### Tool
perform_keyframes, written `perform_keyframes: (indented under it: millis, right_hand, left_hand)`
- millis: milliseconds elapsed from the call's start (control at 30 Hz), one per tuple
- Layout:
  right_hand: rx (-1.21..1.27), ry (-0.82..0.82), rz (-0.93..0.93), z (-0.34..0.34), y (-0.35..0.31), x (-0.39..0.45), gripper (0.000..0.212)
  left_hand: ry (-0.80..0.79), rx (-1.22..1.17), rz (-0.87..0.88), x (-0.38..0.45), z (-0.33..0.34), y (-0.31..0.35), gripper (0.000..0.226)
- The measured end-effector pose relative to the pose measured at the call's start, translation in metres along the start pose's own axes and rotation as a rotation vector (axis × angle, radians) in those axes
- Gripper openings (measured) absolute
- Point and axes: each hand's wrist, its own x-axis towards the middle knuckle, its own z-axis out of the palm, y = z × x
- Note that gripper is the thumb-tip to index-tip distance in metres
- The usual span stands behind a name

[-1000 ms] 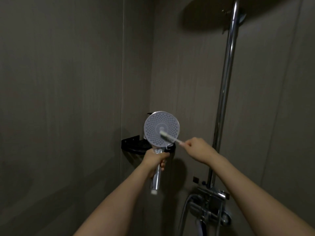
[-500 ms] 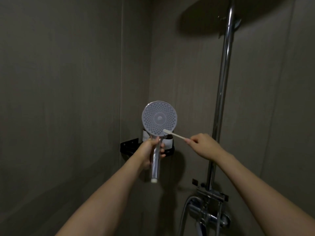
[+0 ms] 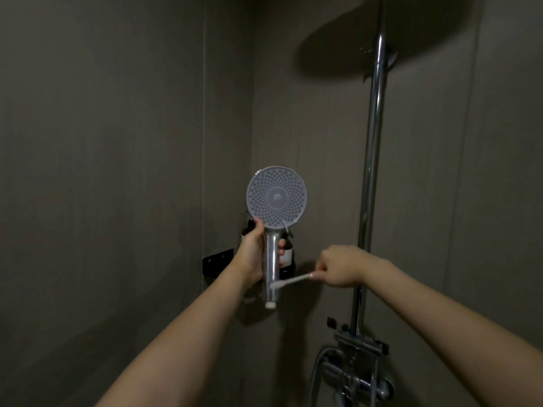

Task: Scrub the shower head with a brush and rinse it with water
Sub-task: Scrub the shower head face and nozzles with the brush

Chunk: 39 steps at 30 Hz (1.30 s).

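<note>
Chrome shower head (image 3: pixel 276 198) stands upright in my left hand (image 3: pixel 255 254), which grips its handle, face toward me. My right hand (image 3: pixel 340 268) pinches the brush (image 3: pixel 291 281), lying crosswise, bristles on the handle's lower end; the face is up and left of them.

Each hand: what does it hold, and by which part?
The left hand grips the shower head by its handle. The right hand holds the brush by its handle end.

You're standing in a dim bathroom shower stall: grey wall panels (image 3: pixel 117 171), chrome riser pipe (image 3: pixel 372 160), mixer valve (image 3: pixel 357 377), corner shelf (image 3: pixel 216 261).
</note>
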Motion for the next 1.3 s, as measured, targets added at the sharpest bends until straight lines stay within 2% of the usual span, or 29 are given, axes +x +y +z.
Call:
perform_keyframes:
  millis: [67,167,200,233,333,367,467,567,633,667,733,800,833,867,933,967,1000,1067,1200,1267,1300]
  right_hand:
    - [-0.006,0.077,-0.021,-0.002,0.001,-0.002,0.039]
    - [0.155,0.366,0.034,-0.011,0.003,0.004,0.043]
    - [0.140,0.393,0.043,-0.013,0.001,0.006,0.042]
    - [0.099,0.355,0.038,-0.012,-0.001,0.006,0.040]
    - [-0.073,0.076,-0.081,0.003,-0.011,0.001,0.040]
    - [-0.135,0.027,-0.128,0.007,-0.014,-0.001,0.040]
    - [-0.150,0.084,-0.171,0.004,-0.015,-0.002,0.039]
    - [0.050,0.264,-0.070,-0.013,-0.007,0.003,0.037]
    - [0.099,0.379,-0.014,-0.021,-0.002,0.006,0.040]
    - [0.051,0.353,-0.015,-0.021,-0.002,0.005,0.039]
    - [-0.069,0.150,-0.074,-0.012,-0.006,0.003,0.038]
    - [-0.093,-0.020,-0.134,0.000,-0.009,0.002,0.038]
    - [-0.053,-0.034,-0.146,0.002,-0.009,0.000,0.038]
    - [0.067,0.007,-0.135,0.003,-0.006,0.000,0.038]
    - [0.457,0.199,-0.070,0.001,-0.001,0.000,0.039]
    - [0.573,0.316,-0.044,0.001,0.002,0.000,0.041]
    - [0.577,0.376,-0.033,0.003,0.002,0.001,0.042]
    - [0.446,0.320,-0.043,0.011,-0.003,0.001,0.040]
    - [0.193,-0.020,-0.128,0.029,-0.012,-0.004,0.040]
    - [0.125,-0.035,-0.151,0.031,-0.012,-0.008,0.041]
    - [0.161,0.011,-0.152,0.030,-0.011,-0.010,0.040]
  left_hand:
    - [0.011,0.014,0.004,0.001,-0.003,-0.002,0.064]
    - [0.019,-0.012,0.016,-0.003,0.002,-0.002,0.063]
    - [0.004,-0.037,0.015,-0.004,0.005,-0.001,0.063]
    - [-0.012,-0.062,0.011,-0.006,0.008,0.001,0.062]
    - [-0.046,-0.115,-0.016,-0.010,0.011,0.008,0.059]
    - [-0.042,-0.118,-0.033,-0.011,0.011,0.009,0.059]
    - [-0.011,-0.093,-0.053,-0.009,0.006,0.010,0.059]
    - [-0.003,-0.088,-0.049,-0.009,0.004,0.012,0.053]
    - [-0.006,-0.115,-0.078,-0.012,0.007,0.013,0.052]
    - [-0.009,-0.131,-0.081,-0.013,0.007,0.013,0.052]
    - [0.009,-0.142,-0.075,-0.011,0.003,0.011,0.050]
    - [0.030,-0.122,-0.062,-0.009,-0.003,0.009,0.049]
    - [0.037,-0.112,-0.057,-0.009,-0.004,0.008,0.050]
    - [0.043,-0.110,-0.053,-0.009,-0.005,0.007,0.051]
    - [0.062,-0.120,-0.037,-0.007,-0.005,0.005,0.054]
    - [0.064,-0.135,-0.025,-0.006,-0.005,0.003,0.054]
    - [0.068,-0.156,-0.016,-0.005,-0.005,0.001,0.055]
    - [0.075,-0.195,-0.007,-0.002,-0.005,0.001,0.053]
    - [0.056,-0.207,0.008,-0.001,-0.003,0.004,0.051]
    - [0.057,-0.226,0.012,-0.001,-0.004,0.005,0.050]
    - [0.057,-0.232,0.013,0.000,-0.004,0.005,0.050]
